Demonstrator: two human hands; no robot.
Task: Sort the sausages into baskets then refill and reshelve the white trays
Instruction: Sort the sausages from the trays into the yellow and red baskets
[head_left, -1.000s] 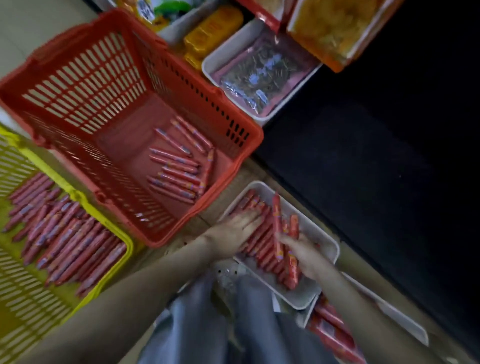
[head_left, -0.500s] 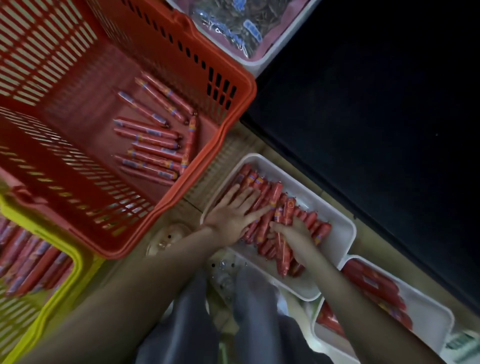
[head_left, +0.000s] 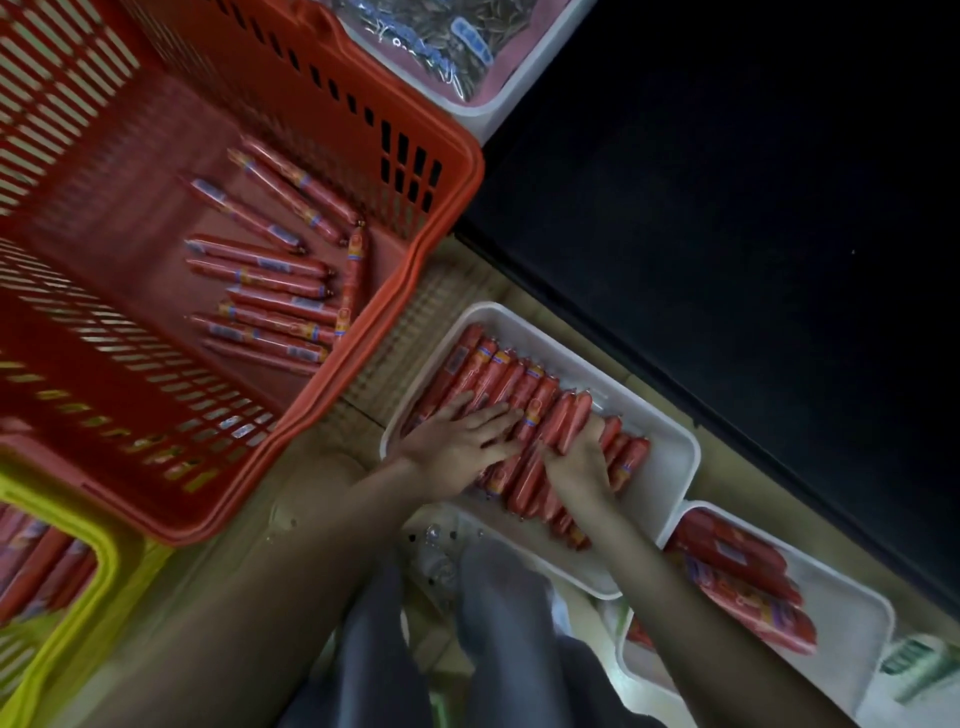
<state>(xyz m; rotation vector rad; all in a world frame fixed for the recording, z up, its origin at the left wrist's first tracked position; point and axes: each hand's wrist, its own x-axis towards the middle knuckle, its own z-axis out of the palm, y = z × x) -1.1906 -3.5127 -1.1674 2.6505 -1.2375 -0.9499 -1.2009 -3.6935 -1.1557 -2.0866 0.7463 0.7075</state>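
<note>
The left fingers (head_left: 493, 415) are lying straight and spread, pressing flat on the sausages (head_left: 498, 379) in the near white tray (head_left: 670, 457). The right fingers (head_left: 592, 431) are curling over a few at the row's other side (how firmly they are gripping I cannot tell). Between them the left hand (head_left: 460, 441) and right hand (head_left: 579, 462) seem to be squaring a packed row. This tray is looking nearly refilled, but it is sitting on the floor (head_left: 727, 483), not shelved. The red basket (head_left: 447, 171) is holding about a dozen sorted sticks (head_left: 270, 291) and the yellow basket (head_left: 104, 551) more, so refilling and reshelving are remaining. A second tray (head_left: 852, 634) of fatter packs (head_left: 737, 577) is waiting just beside.
</note>
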